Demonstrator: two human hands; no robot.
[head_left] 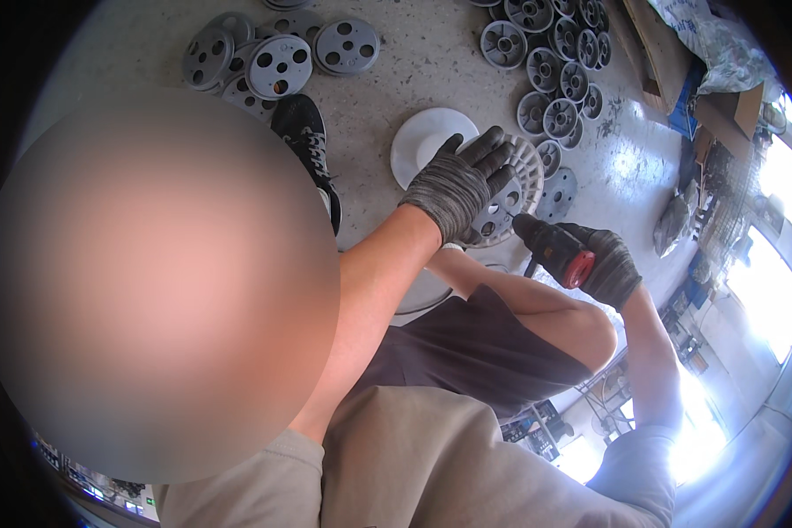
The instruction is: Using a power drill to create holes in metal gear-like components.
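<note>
My left hand [460, 187], in a dark grey knit glove, lies with spread fingers over a grey metal disc with round holes [499, 214]. That disc rests on a pale round piece with a ribbed rim [531, 167]. My right hand [613, 267], also gloved, is wrapped round a black and red power drill [550, 248]. The drill's nose points left at the disc's right side; whether its bit touches the metal I cannot tell. A white round plate-like piece [411, 150] is just beyond my left hand, partly hidden by it.
Several grey holed discs [348, 46] lie in piles at the far left. Many grey spoked wheels [544, 70] stand grouped at the far right. Another holed disc [558, 195] is on the floor beside the ribbed piece. Cardboard [732, 119] and plastic bags line the right side.
</note>
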